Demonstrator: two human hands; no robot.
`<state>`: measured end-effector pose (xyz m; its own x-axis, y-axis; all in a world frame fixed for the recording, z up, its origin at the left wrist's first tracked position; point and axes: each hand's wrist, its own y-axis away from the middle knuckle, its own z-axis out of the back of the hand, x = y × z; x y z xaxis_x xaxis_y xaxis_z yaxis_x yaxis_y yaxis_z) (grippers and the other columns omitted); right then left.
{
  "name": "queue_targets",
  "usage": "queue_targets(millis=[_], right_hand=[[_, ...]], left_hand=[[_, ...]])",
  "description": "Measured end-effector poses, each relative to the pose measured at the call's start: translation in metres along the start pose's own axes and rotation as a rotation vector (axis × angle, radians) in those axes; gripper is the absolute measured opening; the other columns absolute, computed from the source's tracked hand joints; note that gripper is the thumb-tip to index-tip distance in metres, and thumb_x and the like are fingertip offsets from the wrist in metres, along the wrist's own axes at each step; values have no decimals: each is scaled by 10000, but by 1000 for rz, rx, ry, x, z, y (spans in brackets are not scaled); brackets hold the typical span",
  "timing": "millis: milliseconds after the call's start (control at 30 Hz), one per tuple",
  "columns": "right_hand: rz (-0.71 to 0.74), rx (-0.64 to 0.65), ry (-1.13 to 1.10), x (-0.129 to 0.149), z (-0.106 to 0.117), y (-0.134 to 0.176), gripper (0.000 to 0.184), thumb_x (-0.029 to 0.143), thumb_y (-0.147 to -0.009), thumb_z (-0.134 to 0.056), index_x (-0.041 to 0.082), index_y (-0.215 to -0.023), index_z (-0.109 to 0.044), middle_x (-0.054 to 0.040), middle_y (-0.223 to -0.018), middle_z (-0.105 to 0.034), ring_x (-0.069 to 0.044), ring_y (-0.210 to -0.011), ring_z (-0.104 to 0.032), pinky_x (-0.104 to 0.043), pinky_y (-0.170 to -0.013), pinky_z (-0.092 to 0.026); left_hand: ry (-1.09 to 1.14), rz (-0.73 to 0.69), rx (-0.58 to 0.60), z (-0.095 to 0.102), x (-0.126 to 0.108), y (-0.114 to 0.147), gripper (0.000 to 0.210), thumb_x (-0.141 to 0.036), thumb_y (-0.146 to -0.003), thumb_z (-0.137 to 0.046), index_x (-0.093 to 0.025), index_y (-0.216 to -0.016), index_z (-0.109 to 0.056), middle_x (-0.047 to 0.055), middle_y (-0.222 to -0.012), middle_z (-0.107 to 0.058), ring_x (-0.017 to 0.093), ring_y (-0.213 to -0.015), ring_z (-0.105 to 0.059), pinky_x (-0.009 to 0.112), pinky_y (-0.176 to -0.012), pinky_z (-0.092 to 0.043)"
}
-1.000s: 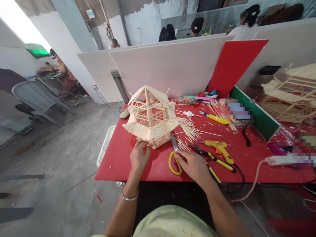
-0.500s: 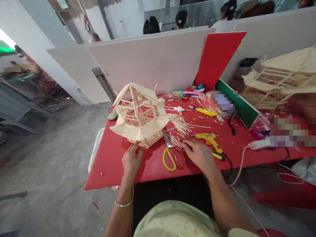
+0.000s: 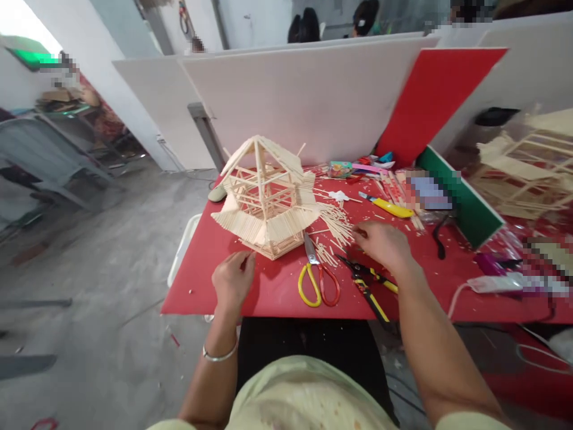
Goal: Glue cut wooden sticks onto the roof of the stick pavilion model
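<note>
A wooden stick model of a pavilion (image 3: 264,197), with a peaked top and a flared lower roof, stands on the red table (image 3: 273,298). Just in front of its left base is my left hand (image 3: 233,279), fingers curled and thumb against them; any small thing in the pinch is hidden. Over the right end of a pile of loose sticks (image 3: 335,222), my right hand (image 3: 382,242) has its fingertips pressed together; what they hold, if anything, cannot be made out. Scissors (image 3: 316,278) with yellow and red handles lie between my hands. Pliers (image 3: 367,286) rest below my right hand.
A yellow utility knife (image 3: 391,207) lies behind my right hand. Farther right are a phone (image 3: 430,192), a green board (image 3: 463,200), a white power strip (image 3: 495,283) and another stick model (image 3: 528,161). White panels (image 3: 295,101) and a red board (image 3: 441,98) stand along the back.
My right hand has moved away from beside the scissors to the stick pile, uncovering the pliers and covering the glue gun. My left hand has drawn slightly back from the model, its fingers more curled.
</note>
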<state>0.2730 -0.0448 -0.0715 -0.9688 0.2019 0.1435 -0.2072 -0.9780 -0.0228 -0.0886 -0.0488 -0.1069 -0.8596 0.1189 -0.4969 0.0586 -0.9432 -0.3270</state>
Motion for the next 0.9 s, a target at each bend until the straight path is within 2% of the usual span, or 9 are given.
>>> queue_targets(millis=[200, 300, 433, 533, 633, 700, 767, 833, 900], right_hand=[[246, 22, -701, 73, -42, 19, 331, 452, -888, -606, 266, -1139, -719, -45, -1052, -769, -200, -851, -710, -316, -781, -542], [262, -32, -744, 114, -60, 19, 344, 431, -911, -580, 222, -1162, -687, -75, -1078, -748, -194, -874, -701, -314, -781, -543], [305, -50, -732, 156, -66, 19, 231, 393, -917, -586, 207, -955, -718, -68, -937, -751, -190, -794, -694, -330, -778, -535], [399, -36, -748, 183, -65, 28, 240, 351, -932, -573, 231, -1095, -701, -47, -1002, -757, -177, -846, -705, -315, -818, -541], [524, -33, -758, 204, -60, 37, 479, 299, -901, -625, 241, -1374, -572, -59, -1223, -718, -199, -1095, -671, -335, -972, -510], [608, -20, -661, 207, -54, 39, 572, 308, -910, -626, 274, -1464, -486, -32, -1394, -632, -177, -1249, -596, -310, -1062, -458], [617, 12, -498, 195, -48, 37, 450, 358, -963, -555, 329, -1412, -542, 31, -1427, -608, -136, -1270, -579, -258, -1063, -447], [530, 46, -368, 169, -42, 28, 319, 381, -1010, -463, 342, -1252, -667, 46, -1311, -686, -131, -1167, -641, -248, -994, -483], [415, 65, -270, 135, -40, 12, 311, 342, -1010, -454, 289, -1186, -704, -24, -1183, -741, -189, -1062, -688, -317, -938, -513]], left_hand=[[68, 107, 18, -10, 26, -13, 168, -357, -895, -622, -262, -945, -751, 52, -999, -732, 186, -782, -656, 276, -651, -384], [374, 151, 26, -21, 32, -17, 248, -353, -818, -719, -231, -1033, -739, 93, -1138, -694, 180, -776, -660, 275, -664, -451], [888, 431, 152, -31, 29, -19, 416, -400, -735, -807, -166, -1061, -698, 105, -1003, -707, 205, -807, -679, 269, -611, -514], [1295, 560, 222, -32, 26, -22, 461, -361, -710, -838, -174, -1096, -669, 109, -1082, -709, 222, -914, -702, 284, -655, -561], [1515, 575, 246, -30, 27, -32, 426, -301, -726, -830, -189, -1105, -672, 97, -1131, -714, 204, -946, -712, 272, -704, -568], [1534, 576, 239, -30, 32, -44, 366, -275, -732, -816, -181, -1063, -691, 84, -1086, -726, 181, -905, -710, 261, -715, -565], [1548, 616, 226, -30, 37, -57, 305, -266, -733, -795, -167, -1005, -698, 80, -1023, -732, 175, -875, -704, 268, -729, -568], [1541, 662, 187, -31, 43, -68, 270, -257, -733, -775, -160, -970, -692, 71, -969, -729, 163, -840, -695, 259, -712, -562], [1524, 688, 151, -35, 46, -75, 257, -254, -734, -763, -163, -959, -679, 57, -934, -722, 148, -803, -686, 250, -690, -552]])
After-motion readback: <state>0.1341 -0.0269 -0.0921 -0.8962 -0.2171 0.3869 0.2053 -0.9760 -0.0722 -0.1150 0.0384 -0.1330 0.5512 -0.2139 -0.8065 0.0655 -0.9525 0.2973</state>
